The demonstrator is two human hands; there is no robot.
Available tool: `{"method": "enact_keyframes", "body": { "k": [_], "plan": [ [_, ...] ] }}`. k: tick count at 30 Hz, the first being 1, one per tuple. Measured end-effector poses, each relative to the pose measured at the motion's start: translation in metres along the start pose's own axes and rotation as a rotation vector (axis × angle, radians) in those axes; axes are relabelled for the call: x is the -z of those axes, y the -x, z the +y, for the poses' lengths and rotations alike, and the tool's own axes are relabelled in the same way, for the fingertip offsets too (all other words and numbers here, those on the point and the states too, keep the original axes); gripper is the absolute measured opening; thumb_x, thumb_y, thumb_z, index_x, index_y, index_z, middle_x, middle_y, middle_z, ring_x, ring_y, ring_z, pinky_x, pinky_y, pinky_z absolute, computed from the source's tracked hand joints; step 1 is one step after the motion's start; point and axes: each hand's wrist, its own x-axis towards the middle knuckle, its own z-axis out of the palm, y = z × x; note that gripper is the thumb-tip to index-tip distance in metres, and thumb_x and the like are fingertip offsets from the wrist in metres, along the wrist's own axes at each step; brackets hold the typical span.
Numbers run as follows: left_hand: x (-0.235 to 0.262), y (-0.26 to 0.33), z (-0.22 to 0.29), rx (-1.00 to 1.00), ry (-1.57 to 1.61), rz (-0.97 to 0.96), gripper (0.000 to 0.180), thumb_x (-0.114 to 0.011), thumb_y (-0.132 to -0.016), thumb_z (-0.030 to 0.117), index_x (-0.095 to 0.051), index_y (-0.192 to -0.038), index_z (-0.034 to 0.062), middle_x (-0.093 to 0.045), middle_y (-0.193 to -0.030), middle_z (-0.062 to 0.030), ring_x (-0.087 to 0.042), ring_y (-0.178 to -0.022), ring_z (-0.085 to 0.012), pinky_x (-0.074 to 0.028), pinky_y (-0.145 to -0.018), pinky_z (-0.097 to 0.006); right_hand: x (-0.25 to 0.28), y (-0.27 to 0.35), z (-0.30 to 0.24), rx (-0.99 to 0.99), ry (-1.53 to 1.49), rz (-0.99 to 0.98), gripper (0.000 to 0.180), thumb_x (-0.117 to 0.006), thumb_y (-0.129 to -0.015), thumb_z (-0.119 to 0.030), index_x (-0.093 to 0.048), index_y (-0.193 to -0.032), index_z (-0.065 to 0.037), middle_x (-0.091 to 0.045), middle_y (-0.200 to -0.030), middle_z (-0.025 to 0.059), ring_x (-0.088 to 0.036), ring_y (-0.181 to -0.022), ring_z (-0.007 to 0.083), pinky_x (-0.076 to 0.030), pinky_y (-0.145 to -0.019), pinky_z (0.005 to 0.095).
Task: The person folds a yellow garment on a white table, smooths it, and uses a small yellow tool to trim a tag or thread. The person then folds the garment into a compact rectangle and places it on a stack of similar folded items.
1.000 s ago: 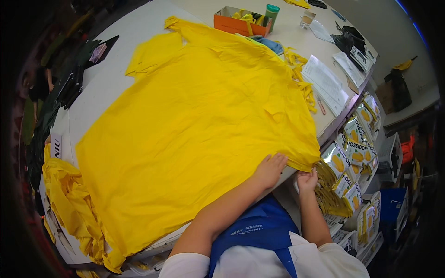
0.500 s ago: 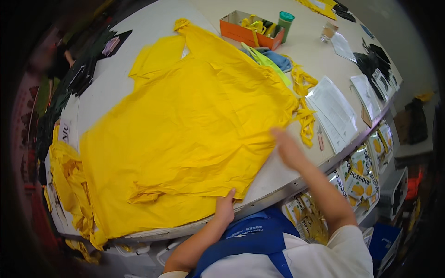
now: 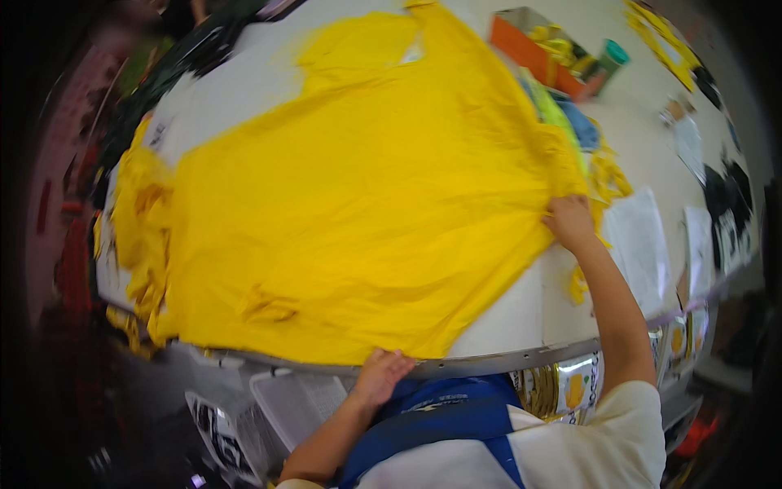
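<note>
A large thin yellow garment [image 3: 366,196], resembling a raincoat, lies spread over the white table with its surface lightly wrinkled. At its right edge, my right hand [image 3: 570,220] is closed, its fingers bunching the yellow material. My left hand [image 3: 383,376] is by the front rim of the table, at the garment's lower hem; its fingers are stretched out, slightly blurred, and do not visibly grip the material. A small crumpled fold [image 3: 267,303] stands up near the garment's lower left.
Crumpled yellow material [image 3: 142,220] hangs over the table's left end. An orange box [image 3: 529,53] with yellow pieces stands at the back, beside a green-lidded container [image 3: 607,65]. Papers [image 3: 639,248] lie to the right. Below the table edge are packets [image 3: 574,383] and a clear bin [image 3: 297,403].
My right hand has moved up to the garment's right edge and closed on it. My left hand has slipped from the lower hem onto the table rim. The whole view has shifted.
</note>
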Motion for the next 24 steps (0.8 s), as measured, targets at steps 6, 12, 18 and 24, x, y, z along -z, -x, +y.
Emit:
{"method": "enact_keyframes", "body": {
  "k": [6, 12, 18, 24],
  "plan": [
    [0.069, 0.006, 0.135, -0.866, -0.232, 0.839, 0.064, -0.059, -0.085, 0.002, -0.025, -0.138, 0.0133, -0.039, -0.132, -0.0099, -0.049, -0.099, -0.0198, -0.048, -0.078, -0.033, -0.026, 0.078, -0.133, 0.498, -0.314, 0.265, 0.070, -0.072, -0.073, -0.029, -0.044, -0.135, -0.013, -0.037, -0.145, 0.0119, -0.031, -0.134, 0.0340, -0.018, -0.110, 0.0532],
    [0.123, 0.005, 0.225, -0.659, -0.138, 0.511, 0.043, -0.057, -0.089, 0.016, -0.040, -0.129, 0.0140, -0.049, -0.121, -0.0060, -0.049, -0.108, -0.0194, -0.045, -0.080, -0.037, -0.012, 0.088, -0.178, 0.436, -0.382, 0.121, 0.062, -0.072, -0.074, -0.025, -0.050, -0.129, -0.010, -0.040, -0.140, 0.0127, -0.035, -0.130, 0.0346, -0.024, -0.107, 0.0505],
    [0.085, -0.005, 0.240, -0.770, -0.434, 0.088, 0.018, -0.056, -0.090, 0.007, -0.052, -0.107, 0.0086, -0.058, -0.093, -0.0013, -0.056, -0.087, -0.0101, -0.044, -0.076, -0.024, 0.059, 0.076, -0.297, 0.580, -1.056, 0.021, 0.051, -0.069, -0.080, -0.016, -0.049, -0.125, -0.002, -0.051, -0.119, 0.0210, -0.053, -0.106, 0.0336, -0.045, -0.087, 0.0390],
    [0.044, -0.026, 0.217, -0.692, -0.753, -0.136, 0.024, -0.057, -0.089, 0.003, -0.048, -0.111, 0.0022, -0.055, -0.087, -0.0011, -0.054, -0.083, -0.0081, -0.043, -0.078, -0.022, 0.054, 0.000, -0.407, 0.151, -1.371, 0.048, 0.068, -0.065, -0.086, -0.029, -0.035, -0.135, 0.007, -0.052, -0.123, 0.0220, -0.054, -0.108, 0.0281, -0.046, -0.089, 0.0348]
  ]
}}
